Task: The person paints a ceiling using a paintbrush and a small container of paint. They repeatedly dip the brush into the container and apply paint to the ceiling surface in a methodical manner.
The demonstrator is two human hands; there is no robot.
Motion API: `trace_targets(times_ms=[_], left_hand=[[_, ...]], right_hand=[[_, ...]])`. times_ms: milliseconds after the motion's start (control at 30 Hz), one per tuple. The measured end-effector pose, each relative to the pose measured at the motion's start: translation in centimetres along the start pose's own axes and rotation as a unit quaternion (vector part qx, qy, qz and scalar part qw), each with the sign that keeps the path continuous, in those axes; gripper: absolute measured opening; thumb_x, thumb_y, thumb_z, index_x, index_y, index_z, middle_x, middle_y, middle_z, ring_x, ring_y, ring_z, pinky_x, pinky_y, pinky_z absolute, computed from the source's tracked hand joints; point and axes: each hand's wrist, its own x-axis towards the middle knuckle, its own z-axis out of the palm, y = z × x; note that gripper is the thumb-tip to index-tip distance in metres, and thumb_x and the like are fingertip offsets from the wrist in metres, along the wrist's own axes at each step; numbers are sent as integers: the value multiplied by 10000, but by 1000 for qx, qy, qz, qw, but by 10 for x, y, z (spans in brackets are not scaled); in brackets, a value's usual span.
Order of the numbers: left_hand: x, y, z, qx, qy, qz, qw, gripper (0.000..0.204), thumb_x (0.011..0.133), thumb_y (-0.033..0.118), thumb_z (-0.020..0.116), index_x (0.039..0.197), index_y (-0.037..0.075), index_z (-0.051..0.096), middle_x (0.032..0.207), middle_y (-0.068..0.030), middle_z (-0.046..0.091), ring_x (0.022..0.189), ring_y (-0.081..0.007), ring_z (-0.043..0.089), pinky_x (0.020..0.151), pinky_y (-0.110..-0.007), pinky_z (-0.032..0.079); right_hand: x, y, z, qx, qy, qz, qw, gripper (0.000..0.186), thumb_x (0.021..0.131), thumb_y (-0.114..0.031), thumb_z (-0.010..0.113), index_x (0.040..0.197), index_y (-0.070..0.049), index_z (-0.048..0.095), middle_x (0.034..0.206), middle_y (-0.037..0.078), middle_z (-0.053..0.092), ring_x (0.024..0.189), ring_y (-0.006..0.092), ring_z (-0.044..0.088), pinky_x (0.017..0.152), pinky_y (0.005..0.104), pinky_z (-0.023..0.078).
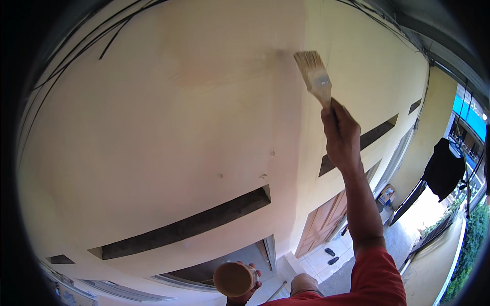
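surface: tiled floor [319, 262] | on it: pair of dark sandals [332, 256], lying near the wooden door [322, 222]

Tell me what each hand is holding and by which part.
Right hand grips a paintbrush by its handle; left hand holds a small paint cup around its side.

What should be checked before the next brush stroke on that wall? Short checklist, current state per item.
1. Right hand grip on the paintbrush handle: ok, fist closed round it.
2. Bristles at the wall: ok, tip meets the corner beside a duller, streaked patch.
3. Paint load on the bristles: cannot tell.
4. Left hand on the paint cup: ok, fingers wrapped round it, held low.
5. Paint level in the cup: cannot tell.
6. Footing of the person: cannot tell, feet out of view.
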Motion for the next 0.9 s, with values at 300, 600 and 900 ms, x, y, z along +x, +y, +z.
trace_targets(times_ms=[300,600,900], left_hand=[[-7,4,-4,-18,25,31,999,617,1032,580,676,1567,284,588,1591,-153,526,1442,-459,485,1071,-632,527],[-13,2,-7,-41,23,65,997,628,1021,587,692,1551,265,591,1568,-164,526,1426,-475,506,1058,-642,540],[-9,6,-5,-47,6,21,999,592,1036,533,698,1558,277,588,1584,-135,526,1480,-431,440,1111,-621,499]], right_hand=[[130,-22,22,-23,55,-91,994,387,1114,-153,606,1471,-8,577,712,109,647,589,236,625,629,402,525],[184,-22,27,-55,68,-80,993,402,1099,-214,620,1462,-42,645,750,70,648,653,160,598,668,354,529],[189,-13,19,-92,26,-96,991,391,1100,-215,610,1429,-20,690,655,40,537,587,123,480,600,356,454]])
